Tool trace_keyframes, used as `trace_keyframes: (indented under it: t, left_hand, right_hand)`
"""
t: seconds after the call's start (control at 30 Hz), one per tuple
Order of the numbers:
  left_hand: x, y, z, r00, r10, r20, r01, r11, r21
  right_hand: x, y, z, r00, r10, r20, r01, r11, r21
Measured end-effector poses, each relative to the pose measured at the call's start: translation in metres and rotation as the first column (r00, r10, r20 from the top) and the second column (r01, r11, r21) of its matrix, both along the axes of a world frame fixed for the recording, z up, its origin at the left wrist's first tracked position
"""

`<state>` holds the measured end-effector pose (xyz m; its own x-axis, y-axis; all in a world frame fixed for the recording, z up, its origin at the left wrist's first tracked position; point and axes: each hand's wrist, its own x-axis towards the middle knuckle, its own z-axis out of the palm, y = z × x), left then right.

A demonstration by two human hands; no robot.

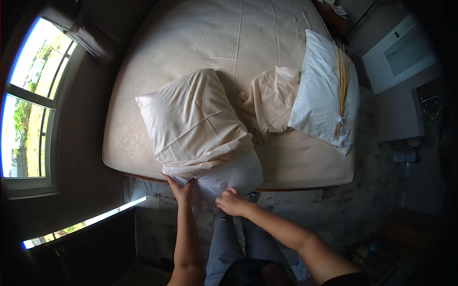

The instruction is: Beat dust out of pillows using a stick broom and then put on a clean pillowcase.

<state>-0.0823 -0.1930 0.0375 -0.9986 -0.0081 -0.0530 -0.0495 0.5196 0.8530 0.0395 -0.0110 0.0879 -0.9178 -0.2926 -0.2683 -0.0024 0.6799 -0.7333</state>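
Note:
A white pillow (236, 173) lies at the near edge of the bed, mostly inside a beige pillowcase (195, 118). Its near end sticks out of the case's bunched opening and overhangs the mattress edge. My left hand (182, 187) grips the white pillow's fabric at its near left corner, the fingertips close to the case's hem. With fingers curled, my right hand (232, 202) pinches the near side of the same pillow. To the right, a second beige pillowcase (275, 100) lies crumpled and loose on the bed.
The bed (304, 157) has a beige fitted sheet. Beside the loose case rests another white pillow (315, 85), with a tied bundle of thin straw-coloured sticks (342, 89) on top. A window (32, 103) is at left, a white door (400, 53) at far right. The floor (297, 211) is tiled.

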Motion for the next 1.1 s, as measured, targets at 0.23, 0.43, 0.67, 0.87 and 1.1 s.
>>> trace_keyframes:
  t: [0.23,0.43,0.67,0.87,1.1]
  left_hand:
    - [0.014,0.028,0.030,0.936,-0.193,-0.294,0.014,0.856,-0.517]
    - [0.017,0.071,0.055,0.873,-0.484,-0.061,0.376,0.748,-0.547]
    - [0.043,0.069,0.044,0.748,-0.653,-0.117,0.499,0.670,-0.550]
    - [0.083,0.069,0.041,0.726,-0.687,-0.018,0.554,0.601,-0.576]
    - [0.067,0.093,0.026,0.649,-0.758,0.060,0.617,0.479,-0.624]
  right_hand:
    - [-0.051,0.046,-0.020,0.639,-0.595,-0.487,0.712,0.698,0.082]
    - [-0.034,0.063,-0.022,0.877,-0.264,-0.402,0.370,0.905,0.211]
    - [-0.034,0.090,-0.004,0.867,-0.437,-0.238,0.383,0.892,-0.242]
    - [-0.063,0.085,-0.051,0.783,-0.607,-0.135,0.596,0.794,-0.119]
    - [0.028,0.081,-0.092,0.614,-0.788,0.046,0.779,0.595,-0.198]
